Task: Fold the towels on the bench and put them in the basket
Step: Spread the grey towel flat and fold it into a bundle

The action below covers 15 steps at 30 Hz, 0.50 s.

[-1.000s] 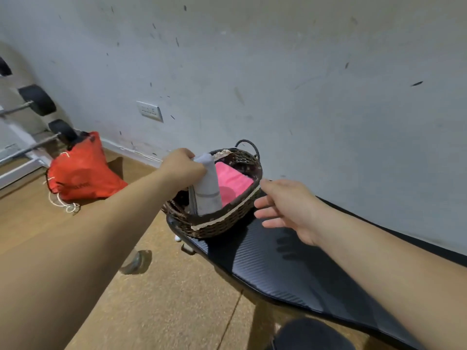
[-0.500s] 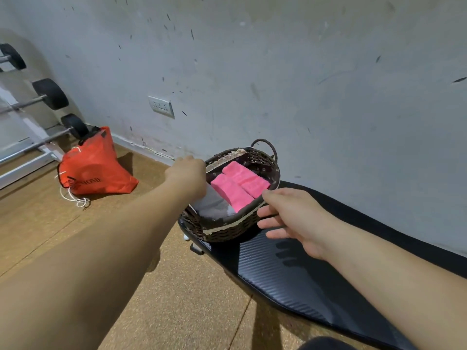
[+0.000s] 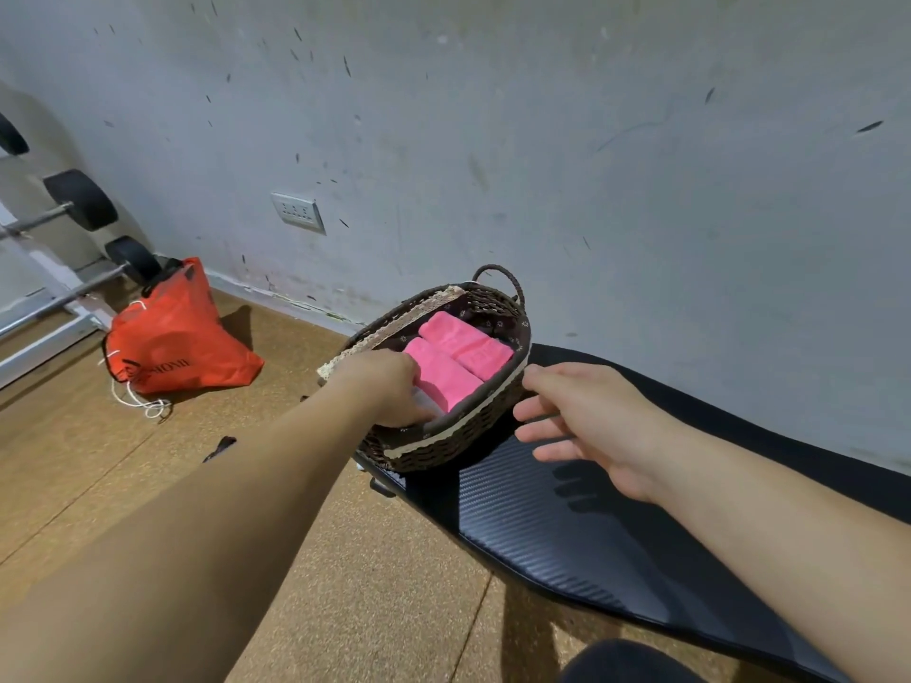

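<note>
**White towel seated in basket, left hand on top of it**

Change since a second ago: the white towel (image 3: 427, 402), then upright in the left hand (image 3: 389, 391) above the rim, now lies low at the lower-left end of the basket (image 3: 443, 446). The hand has followed it down.

- Left hand: reaches over the rim with its fingers on the white towel. The knuckles hide the contact, so I cannot tell whether it grips or only presses. Probable purpose: tucking the towel level beside the pink towels (image 3: 446, 374).
- Pink towels: two, folded, side by side, filling the basket's middle.
- Right hand (image 3: 586, 426): fingers spread and relaxed, holding nothing, just beside the basket's right wall. Contact is unclear. Likely posted there to steady the basket, which sits at the very end of the surface (image 3: 567, 544).
- No loose towel is visible on the surface, so I judge the task nearly done.
</note>
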Each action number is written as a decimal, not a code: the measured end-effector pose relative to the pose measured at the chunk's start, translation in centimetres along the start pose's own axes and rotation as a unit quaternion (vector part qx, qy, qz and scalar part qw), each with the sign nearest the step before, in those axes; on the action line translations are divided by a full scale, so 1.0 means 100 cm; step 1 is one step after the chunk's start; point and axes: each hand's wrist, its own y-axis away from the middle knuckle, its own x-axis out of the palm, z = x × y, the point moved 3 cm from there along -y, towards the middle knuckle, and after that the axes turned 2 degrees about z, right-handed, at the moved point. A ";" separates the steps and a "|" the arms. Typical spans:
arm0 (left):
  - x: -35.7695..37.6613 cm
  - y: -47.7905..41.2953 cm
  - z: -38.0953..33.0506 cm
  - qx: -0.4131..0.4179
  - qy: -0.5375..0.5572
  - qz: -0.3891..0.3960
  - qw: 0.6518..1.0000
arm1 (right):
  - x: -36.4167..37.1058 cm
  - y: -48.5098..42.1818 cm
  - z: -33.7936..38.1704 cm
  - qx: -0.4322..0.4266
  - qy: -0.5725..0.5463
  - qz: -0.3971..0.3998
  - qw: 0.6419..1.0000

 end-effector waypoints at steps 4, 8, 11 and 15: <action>-0.012 0.008 0.000 0.007 0.128 -0.048 0.991 | -0.016 0.015 0.002 0.001 0.002 -0.010 1.000; -0.032 0.035 -0.028 0.038 0.235 -0.165 0.957 | -0.038 0.038 0.000 0.005 0.010 -0.026 1.000; -0.049 0.065 -0.079 0.084 0.314 -0.213 0.921 | -0.064 0.060 -0.008 -0.002 0.016 -0.038 0.999; -0.062 0.101 -0.165 0.157 0.413 -0.171 0.881 | -0.109 0.094 -0.023 -0.013 0.042 -0.063 0.997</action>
